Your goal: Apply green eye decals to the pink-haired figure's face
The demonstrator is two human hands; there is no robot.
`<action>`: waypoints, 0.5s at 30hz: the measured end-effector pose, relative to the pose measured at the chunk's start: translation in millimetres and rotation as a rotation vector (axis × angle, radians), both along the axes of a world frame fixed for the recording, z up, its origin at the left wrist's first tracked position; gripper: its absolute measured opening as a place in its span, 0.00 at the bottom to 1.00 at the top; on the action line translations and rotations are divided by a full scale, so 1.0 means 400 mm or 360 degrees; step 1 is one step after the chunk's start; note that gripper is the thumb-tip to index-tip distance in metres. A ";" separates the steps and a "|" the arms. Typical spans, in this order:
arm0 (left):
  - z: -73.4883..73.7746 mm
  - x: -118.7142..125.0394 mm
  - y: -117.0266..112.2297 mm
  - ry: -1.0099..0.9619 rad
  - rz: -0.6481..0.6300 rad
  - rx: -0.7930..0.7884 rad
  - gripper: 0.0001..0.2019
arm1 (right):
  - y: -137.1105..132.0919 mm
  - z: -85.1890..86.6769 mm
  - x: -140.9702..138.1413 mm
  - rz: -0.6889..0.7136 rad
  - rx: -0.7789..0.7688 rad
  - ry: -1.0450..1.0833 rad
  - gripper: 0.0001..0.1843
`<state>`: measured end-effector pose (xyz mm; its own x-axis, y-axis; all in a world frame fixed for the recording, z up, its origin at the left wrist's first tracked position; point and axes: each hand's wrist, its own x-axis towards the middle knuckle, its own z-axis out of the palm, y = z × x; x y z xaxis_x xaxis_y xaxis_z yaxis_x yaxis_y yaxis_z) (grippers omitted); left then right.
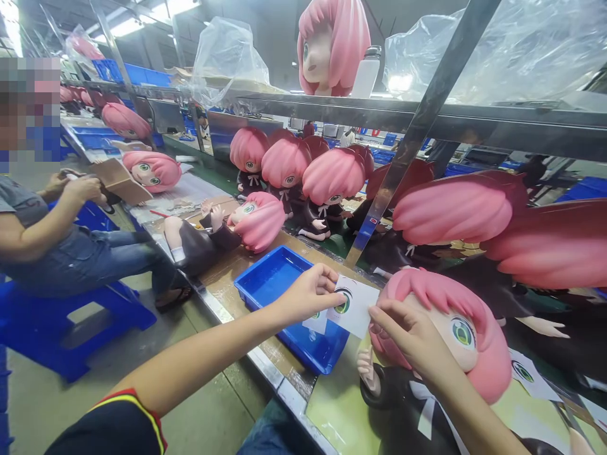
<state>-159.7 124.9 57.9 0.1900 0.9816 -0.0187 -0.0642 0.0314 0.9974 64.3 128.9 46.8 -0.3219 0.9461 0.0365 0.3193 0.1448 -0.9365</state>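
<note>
A pink-haired doll [455, 341] in a black dress lies on its back on the bench in front of me, one green eye showing. My left hand [308, 294] pinches a white sticker sheet [355, 306] printed with a green eye, held over a blue tray [275, 278]. My right hand [412, 338] rests against the doll's face, fingers pinched at the sheet's right edge. Whether it grips the sheet or a peeled sticker I cannot make out.
Several finished pink-haired dolls [327, 183] sit along the green belt. Another doll [237, 227] lies on the bench left of the tray. A seated person [52, 234] works at the left on a blue stool. A slanted metal post [417, 133] and shelf stand overhead.
</note>
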 end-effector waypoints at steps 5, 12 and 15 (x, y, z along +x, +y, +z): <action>0.002 0.008 0.003 0.0018 -0.0030 -0.0064 0.10 | -0.002 0.012 0.003 0.0059 0.0012 0.0008 0.30; -0.002 0.020 0.002 -0.0007 -0.0104 -0.0101 0.06 | -0.004 0.027 -0.003 -0.0004 0.0013 0.0028 0.31; 0.000 0.024 -0.001 -0.0034 -0.0100 -0.0082 0.06 | -0.003 0.023 -0.007 -0.0002 -0.0004 0.0035 0.31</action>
